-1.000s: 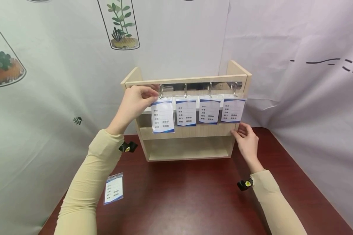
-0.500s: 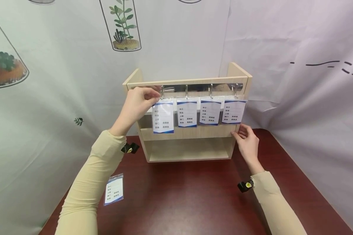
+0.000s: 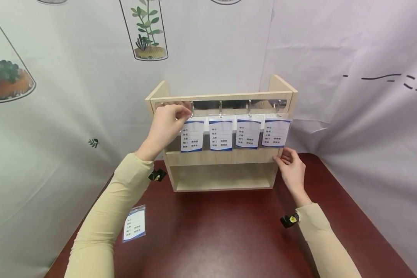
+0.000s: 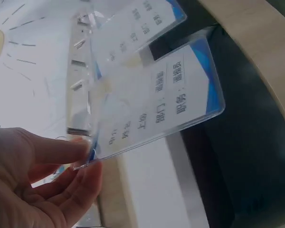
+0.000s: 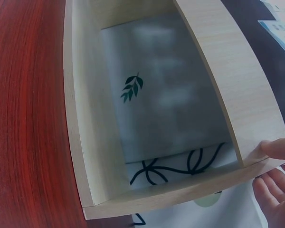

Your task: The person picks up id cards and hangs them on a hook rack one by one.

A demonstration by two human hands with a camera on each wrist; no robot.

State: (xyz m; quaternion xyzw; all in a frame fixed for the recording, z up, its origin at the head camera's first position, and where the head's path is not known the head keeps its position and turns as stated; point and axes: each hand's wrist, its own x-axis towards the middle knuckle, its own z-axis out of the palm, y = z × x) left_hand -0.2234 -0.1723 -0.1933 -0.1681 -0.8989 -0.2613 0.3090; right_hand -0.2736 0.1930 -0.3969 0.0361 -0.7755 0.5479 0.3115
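A wooden shelf rack point(image 3: 226, 157) stands on the table with a metal strip of hooks point(image 3: 249, 107) along its top. My left hand point(image 3: 168, 122) pinches the top corner of the leftmost badge holder point(image 3: 192, 136) between thumb and fingers, right at the left hook. In the left wrist view, the clear badge holder point(image 4: 156, 102) extends from the fingertips, its card white with blue corners. Three more badge holders point(image 3: 221, 135) hang in a row to its right. My right hand point(image 3: 291, 166) grips the rack's right side panel, thumb on the front board point(image 5: 242, 95).
Another badge holder point(image 3: 134, 224) lies flat at the left of the dark red table point(image 3: 222, 231). Behind the rack hangs a pale curtain point(image 3: 215, 50) printed with plants. The rack's lower compartment point(image 3: 226, 175) is open at the front.
The left hand has moved slightly right and in toward the hook; the badge holder has moved back with it, almost level with the others. The right hand stays on the rack.
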